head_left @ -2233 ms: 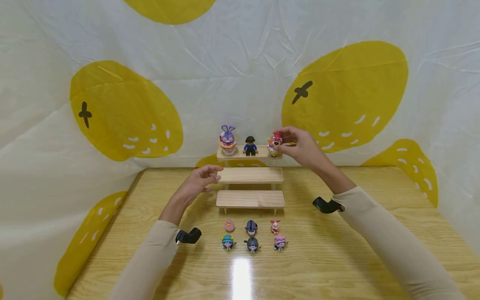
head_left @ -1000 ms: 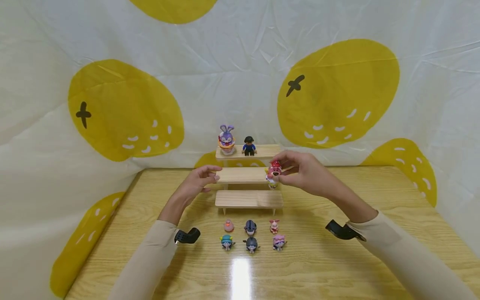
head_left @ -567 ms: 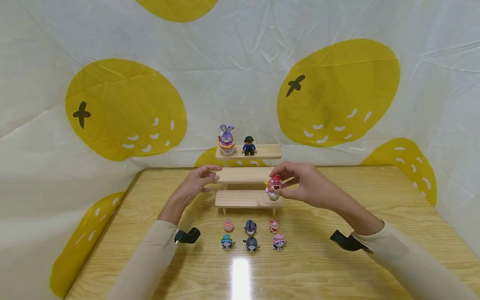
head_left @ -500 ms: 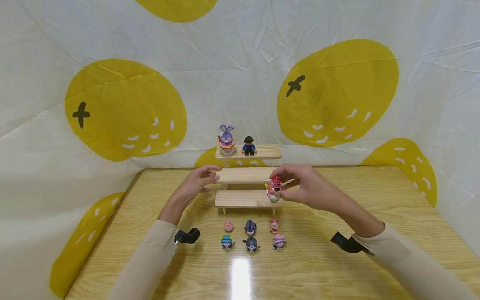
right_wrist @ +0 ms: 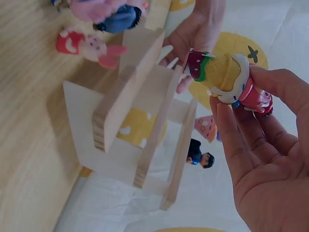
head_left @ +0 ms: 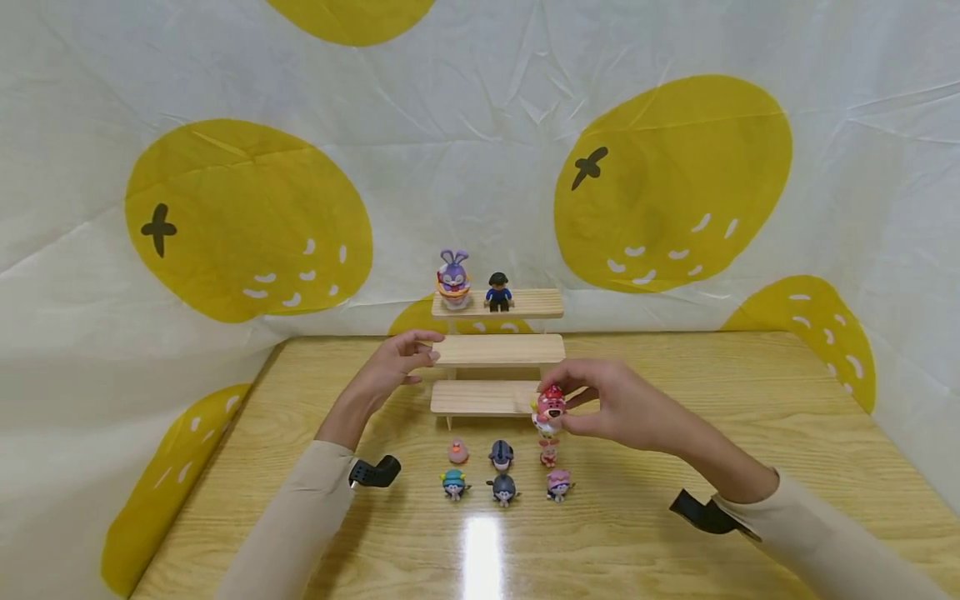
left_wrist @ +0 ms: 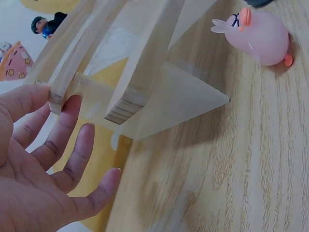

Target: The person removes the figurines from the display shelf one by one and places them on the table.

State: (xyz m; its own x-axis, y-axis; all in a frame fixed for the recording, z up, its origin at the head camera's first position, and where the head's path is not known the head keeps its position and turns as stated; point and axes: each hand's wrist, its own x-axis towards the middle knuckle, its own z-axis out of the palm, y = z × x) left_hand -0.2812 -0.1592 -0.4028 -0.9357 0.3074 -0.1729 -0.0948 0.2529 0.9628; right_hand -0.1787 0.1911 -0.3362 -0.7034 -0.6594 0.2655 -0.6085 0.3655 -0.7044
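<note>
Your right hand [head_left: 615, 404] has the bear fig. [head_left: 549, 408] pinched btwn thumb & fingertips, so that grip is narrow & full. Bear's approx. upright, long axis near vert., base down, clear of the desk [head_left: 615, 533]; it's at your fingertips, left of the palm. From the head cam it hides the right end of the bottom tier [head_left: 480, 398], w/ the pig fig. [head_left: 549, 455] just on its near side; can't tell the exact height. Key relation, I'd judge: bear lines up w/ the right-hand column, pig then pink-hat fig. [head_left: 558, 485] nearer you. Right hand's closest to all 3. Your left hand [head_left: 386, 367] is well apart, its grip narrow too, pinching the left end of the middle tier [head_left: 498, 350]. Top tier [head_left: 532, 302] has the rabbit fig. [head_left: 453, 279] at left, blue-shirt fig. [head_left: 498, 293] approx. mid.
</note>
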